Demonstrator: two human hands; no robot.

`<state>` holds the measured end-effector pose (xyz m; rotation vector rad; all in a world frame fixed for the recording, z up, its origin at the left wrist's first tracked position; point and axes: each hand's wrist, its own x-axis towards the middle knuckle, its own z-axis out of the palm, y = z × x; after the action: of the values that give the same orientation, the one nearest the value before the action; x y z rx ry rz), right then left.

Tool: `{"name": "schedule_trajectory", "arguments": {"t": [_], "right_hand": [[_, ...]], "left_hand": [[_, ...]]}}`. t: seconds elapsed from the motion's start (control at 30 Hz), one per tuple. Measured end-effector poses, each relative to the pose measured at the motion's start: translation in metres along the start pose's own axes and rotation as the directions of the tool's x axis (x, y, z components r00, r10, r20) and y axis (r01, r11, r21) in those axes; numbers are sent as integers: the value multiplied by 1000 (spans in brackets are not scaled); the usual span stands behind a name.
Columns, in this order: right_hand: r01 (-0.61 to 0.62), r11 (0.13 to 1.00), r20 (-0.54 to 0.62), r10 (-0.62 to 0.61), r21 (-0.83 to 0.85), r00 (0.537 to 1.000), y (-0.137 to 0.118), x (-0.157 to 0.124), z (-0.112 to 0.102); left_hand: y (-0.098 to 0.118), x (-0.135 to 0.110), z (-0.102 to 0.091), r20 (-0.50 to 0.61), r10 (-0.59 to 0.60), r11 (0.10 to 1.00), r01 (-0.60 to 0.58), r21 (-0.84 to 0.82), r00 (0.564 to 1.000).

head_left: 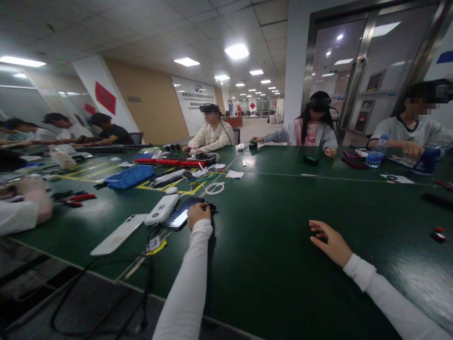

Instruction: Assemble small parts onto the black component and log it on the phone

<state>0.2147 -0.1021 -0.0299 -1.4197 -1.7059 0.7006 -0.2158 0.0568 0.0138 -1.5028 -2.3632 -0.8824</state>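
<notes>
My left hand (198, 215) reaches forward over the green table (269, 236), fingers curled around a small black object (211, 207) beside a lit phone (181, 214). What the black object is I cannot make out. A white power bank (162, 209) and a white phone lying face down (118, 234) sit just left of that hand. My right hand (330, 243) rests on bare green table to the right, fingers stretched out and slightly spread, holding nothing. Both arms wear white sleeves.
Several other people sit around the table. A blue tray (129, 176), red-handled tools (78, 198), a coiled white cable (214, 188) and a water bottle (376, 151) lie further off. Black cables (106, 293) hang over the near left edge. A small red item (438, 233) sits far right.
</notes>
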Motion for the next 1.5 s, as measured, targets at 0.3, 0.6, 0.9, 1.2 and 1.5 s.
{"name": "schedule_trajectory", "arguments": {"t": [0.3, 0.6, 0.9, 1.2, 1.5], "right_hand": [[8, 1000, 2, -8, 0, 1000, -3, 0, -1], [13, 1000, -7, -13, -29, 1000, 2, 0, 2], [9, 1000, -4, -9, -20, 1000, 0, 0, 1], [-12, 999, 15, 12, -33, 1000, 6, 0, 1], [-6, 999, 19, 7, -31, 1000, 3, -1, -1]], "left_hand": [[5, -2, -7, 27, 47, 999, -47, -3, 999], [2, 2, 0, 49, 72, 997, -71, -31, 996], [4, 2, -2, 66, 61, 998, -60, -13, 996], [2, 3, 5, 47, 96, 995, -96, -8, 994], [2, 3, 5, 23, 95, 995, -95, -11, 995]]}}
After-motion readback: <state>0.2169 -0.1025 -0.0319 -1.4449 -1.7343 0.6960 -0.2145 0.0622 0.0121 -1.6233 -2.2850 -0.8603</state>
